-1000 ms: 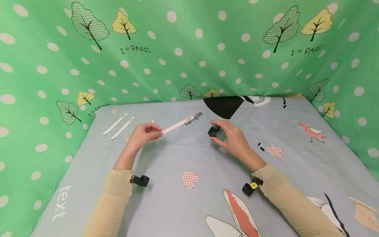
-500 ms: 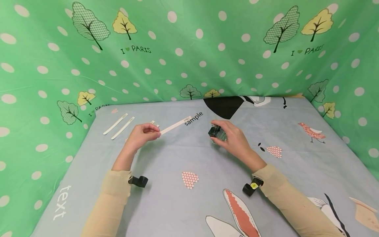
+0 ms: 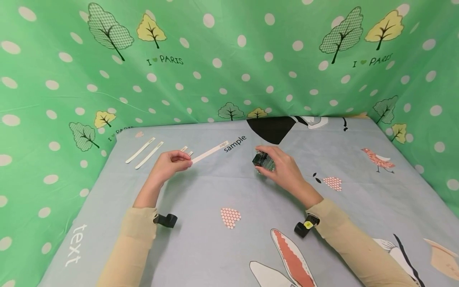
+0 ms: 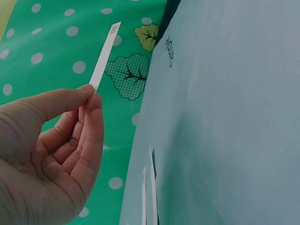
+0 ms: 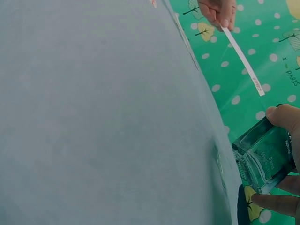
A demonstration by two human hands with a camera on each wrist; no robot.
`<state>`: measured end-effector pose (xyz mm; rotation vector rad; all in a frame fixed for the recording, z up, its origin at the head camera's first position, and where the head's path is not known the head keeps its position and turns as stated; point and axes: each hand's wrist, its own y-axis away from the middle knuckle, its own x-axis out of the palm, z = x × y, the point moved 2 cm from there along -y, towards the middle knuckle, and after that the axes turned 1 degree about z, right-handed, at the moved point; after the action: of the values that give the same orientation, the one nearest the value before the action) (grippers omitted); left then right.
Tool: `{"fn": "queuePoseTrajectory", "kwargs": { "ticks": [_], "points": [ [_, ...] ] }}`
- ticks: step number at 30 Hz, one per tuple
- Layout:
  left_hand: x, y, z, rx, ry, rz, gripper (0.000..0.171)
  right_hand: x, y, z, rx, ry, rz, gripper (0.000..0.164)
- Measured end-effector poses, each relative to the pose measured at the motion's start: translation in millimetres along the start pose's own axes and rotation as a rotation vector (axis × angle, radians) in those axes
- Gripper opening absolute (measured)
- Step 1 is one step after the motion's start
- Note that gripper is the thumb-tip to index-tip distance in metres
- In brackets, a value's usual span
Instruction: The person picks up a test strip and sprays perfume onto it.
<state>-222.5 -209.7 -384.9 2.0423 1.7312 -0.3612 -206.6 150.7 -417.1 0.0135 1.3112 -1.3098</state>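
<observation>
My left hand pinches one end of a white paper perfume test strip between thumb and fingers. Small print marks the strip's free end, which points toward the right in the head view. In the left wrist view the strip rises from the fingertips. My right hand grips a green glass perfume bottle, thumb on one side and fingers on the other. The palm side of that hand covers part of the bottle in the head view. A gap separates the strip's printed end from the bottle.
Two white test strips, one outer and one inner, lie side by side at the table's left. Beyond my left hand, two more strip ends show, partly hidden. A green polka-dot curtain hangs behind the grey-blue tablecloth.
My left hand has drifted slightly left with the strip, widening the gap to the bottle. More of the strips behind it shows. The right hand and bottle have stayed almost still.
</observation>
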Motion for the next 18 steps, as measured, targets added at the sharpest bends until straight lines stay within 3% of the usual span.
{"fn": "queuePoseTrajectory", "kwargs": {
  "ticks": [18],
  "points": [
    [-7.5,5.2,5.5,0.001,0.042,-0.007,0.033,0.8,0.7,0.7,-0.002,0.0,0.01,0.061]
  ]
}}
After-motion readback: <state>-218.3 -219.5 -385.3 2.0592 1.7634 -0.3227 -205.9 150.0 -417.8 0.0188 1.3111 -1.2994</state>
